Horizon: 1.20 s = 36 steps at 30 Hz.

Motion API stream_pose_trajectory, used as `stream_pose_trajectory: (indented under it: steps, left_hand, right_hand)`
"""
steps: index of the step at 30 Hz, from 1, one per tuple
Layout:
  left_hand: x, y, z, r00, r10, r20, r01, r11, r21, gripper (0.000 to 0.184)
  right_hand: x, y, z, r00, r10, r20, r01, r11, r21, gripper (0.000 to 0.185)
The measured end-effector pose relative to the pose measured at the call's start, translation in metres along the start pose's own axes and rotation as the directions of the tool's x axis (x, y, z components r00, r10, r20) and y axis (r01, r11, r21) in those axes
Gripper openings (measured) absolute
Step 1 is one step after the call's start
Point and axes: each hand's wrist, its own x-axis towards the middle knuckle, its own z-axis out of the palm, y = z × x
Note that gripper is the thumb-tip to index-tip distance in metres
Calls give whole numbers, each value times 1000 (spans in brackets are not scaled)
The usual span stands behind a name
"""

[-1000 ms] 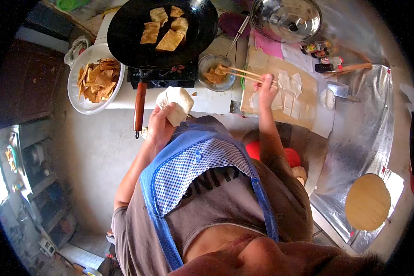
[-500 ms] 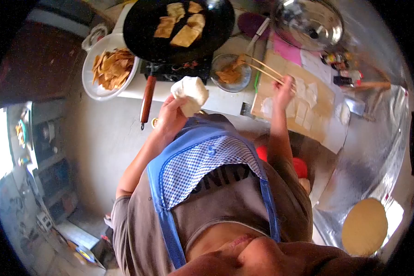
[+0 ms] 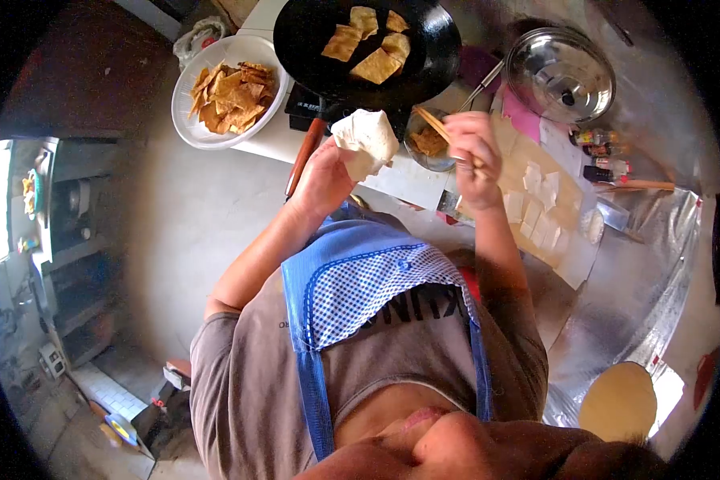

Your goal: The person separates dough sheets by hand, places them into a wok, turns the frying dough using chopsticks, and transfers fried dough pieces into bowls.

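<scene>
My left hand [image 3: 324, 180] is closed around a white bun [image 3: 365, 142], soft and folded, its lower edge slightly browned. A pair of wooden chopsticks [image 3: 433, 124] is gripped in my right hand [image 3: 476, 156], pointing up and left over a glass bowl [image 3: 442, 164]. Brown shredded food [image 3: 429, 142] lies in that bowl. Whether the chopstick tips hold anything, I cannot tell. Ahead of both hands, several golden flat pieces [image 3: 377, 66] lie in a black wok [image 3: 312, 56]. The wok's wooden handle [image 3: 305, 158] reaches back beside my left wrist.
At the left stands a white basin [image 3: 185, 126] of fried pieces [image 3: 236, 98]. On the right are a board [image 3: 508, 152] with pale dough pieces [image 3: 545, 228], a steel bowl [image 3: 528, 80] and small bottles [image 3: 608, 150]. A metal-handled utensil [image 3: 481, 84] lies behind the glass bowl.
My right hand has moved up and left, nearer the bun, and the chopsticks now point more steeply. My left hand still holds the bun. The whole view has shifted.
</scene>
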Motion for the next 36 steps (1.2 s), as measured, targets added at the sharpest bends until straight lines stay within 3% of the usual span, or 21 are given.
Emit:
stream_pose_trajectory:
  steps: [2, 5, 7, 12, 18, 24, 29, 31, 32, 34, 36]
  left_hand:
    - [-5, 11, -2, 993, 102, 65, -111, 983, 147, 51]
    - [-8, 27, -24, 992, 120, 32, -123, 987, 101, 41]
    - [-14, 40, -30, 991, 137, 2, -136, 986, 92, 38]
    - [-23, 68, -52, 987, 161, 20, -162, 978, 133, 35]
    - [-41, 92, -53, 984, 161, 71, -163, 987, 15, 32]
    - [-50, 109, -50, 978, 97, 187, -104, 994, 30, 34]
    - [-46, 114, -55, 988, 91, 124, -103, 990, 93, 38]
    - [-45, 116, -54, 989, 89, 118, -101, 990, 102, 39]
    - [-45, 116, -51, 988, 91, 122, -103, 990, 100, 39]
    - [-44, 117, -44, 990, 88, 114, -90, 996, 19, 40]
    - [-38, 118, -41, 991, 86, 105, -85, 996, -21, 40]
  right_hand:
    - [17, -10, 25, 975, 81, 208, -99, 992, 76, 13]
    - [40, -18, 72, 949, 26, 315, -29, 1000, 3, 18]
    - [53, -31, 97, 895, 142, 423, -105, 988, -109, 28]
    - [62, -32, 141, 857, 192, 478, -61, 959, -276, 37]
    - [70, -36, 162, 859, 322, 399, -220, 934, -280, 35]
    - [89, -63, 184, 845, 287, 452, -90, 909, -408, 36]
    - [93, -50, 185, 858, 290, 424, -145, 929, -341, 26]
    - [100, -56, 182, 797, 482, 364, -394, 872, -291, 18]
    - [99, -53, 181, 797, 480, 365, -391, 872, -294, 18]
    - [99, -45, 177, 737, 625, 259, -639, 768, -33, 14]
    - [103, -40, 169, 777, 594, 206, -588, 803, -98, 12]
